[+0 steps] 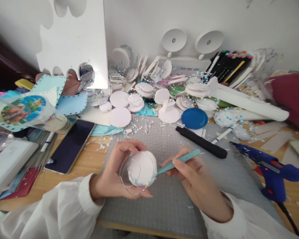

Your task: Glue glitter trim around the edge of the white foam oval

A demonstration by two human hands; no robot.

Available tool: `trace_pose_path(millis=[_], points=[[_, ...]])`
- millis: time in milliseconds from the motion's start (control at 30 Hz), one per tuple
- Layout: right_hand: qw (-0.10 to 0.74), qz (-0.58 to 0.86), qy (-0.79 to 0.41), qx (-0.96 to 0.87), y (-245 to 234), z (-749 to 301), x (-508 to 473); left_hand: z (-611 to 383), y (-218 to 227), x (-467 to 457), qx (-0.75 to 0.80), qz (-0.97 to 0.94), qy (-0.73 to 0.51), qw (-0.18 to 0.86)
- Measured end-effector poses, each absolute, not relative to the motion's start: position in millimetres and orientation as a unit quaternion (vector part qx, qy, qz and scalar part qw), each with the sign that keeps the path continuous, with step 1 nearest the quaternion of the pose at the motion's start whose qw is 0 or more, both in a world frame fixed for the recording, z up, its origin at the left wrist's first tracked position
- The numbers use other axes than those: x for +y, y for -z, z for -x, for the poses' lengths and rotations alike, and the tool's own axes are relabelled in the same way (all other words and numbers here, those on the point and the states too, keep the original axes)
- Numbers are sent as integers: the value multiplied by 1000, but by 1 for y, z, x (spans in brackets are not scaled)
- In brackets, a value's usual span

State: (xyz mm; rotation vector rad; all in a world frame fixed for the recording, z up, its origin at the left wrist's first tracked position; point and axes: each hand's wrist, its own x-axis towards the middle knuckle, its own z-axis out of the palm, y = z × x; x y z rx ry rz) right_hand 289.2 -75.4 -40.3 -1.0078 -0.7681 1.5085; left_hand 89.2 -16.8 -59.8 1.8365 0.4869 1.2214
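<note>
Between the thumb and fingers of my left hand (114,171) is a round white foam disc (142,167), its face turned up toward me. Thin wire loops around its rim, dotted with small pale blue and white bits. My right hand (193,176) pinches a pair of teal tweezers (180,161). Their tip points left and meets the right edge of the disc; whether it grips a bit there is too small to tell. Both hands are above a grey cutting mat (169,205).
A blue glue gun (271,166) with a lit red light lies at the right. Behind the mat are a black pen-shaped tool (201,142), a blue lid (194,118) and heaped white foam discs (120,117). A phone (71,146) and a plastic cup (52,116) are at the left.
</note>
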Motion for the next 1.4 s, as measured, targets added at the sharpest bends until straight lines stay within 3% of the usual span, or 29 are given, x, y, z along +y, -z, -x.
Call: trace_pose_path(millis=[400, 1400], points=[[559, 393, -661, -309, 42, -287, -77, -85, 61, -16, 197, -795, -504, 275], [531, 392, -672, -334, 43, -290, -77, -87, 62, -17, 205, -796, -497, 278]])
